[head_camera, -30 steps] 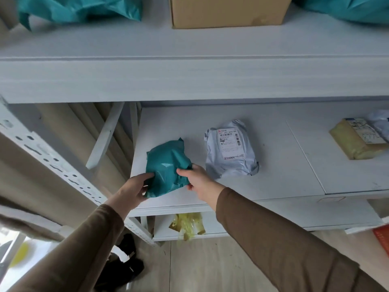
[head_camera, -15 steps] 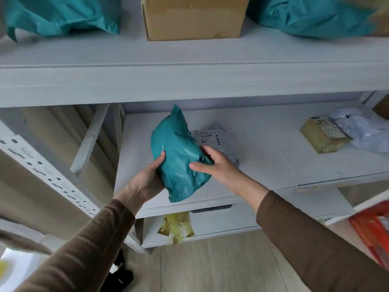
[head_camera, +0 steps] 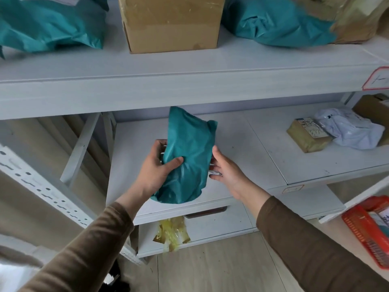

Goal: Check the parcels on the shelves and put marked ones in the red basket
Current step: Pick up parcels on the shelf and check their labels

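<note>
parcel in hand: a teal parcel (head_camera: 188, 157) is held upright, clear of the middle shelf (head_camera: 263, 148) and in front of it.
left hand: the left hand (head_camera: 156, 168) grips the parcel's left side, thumb pressed into the plastic at the front, fingers curled round behind.
right hand: the right hand (head_camera: 224, 168) sits at the parcel's right edge with fingers loosely spread; they touch or nearly touch the bag, and whether they really hold it i cannot tell.
mark: the side facing us is plain teal, no label or mark showing; the back is hidden.
red basket: the red basket (head_camera: 357, 230) is low on the right, well apart from the hands, with something pale already lying in it.
still on shelves: a tan taped parcel (head_camera: 307, 134) and a white bag (head_camera: 351, 130) touching it on the middle shelf; two big teal bags (head_camera: 52, 22) and a cardboard box (head_camera: 171, 22) above; a yellow packet (head_camera: 171, 232) below.
progress: looks like an early to middle stage, this parcel under inspection, most others unchecked.
</note>
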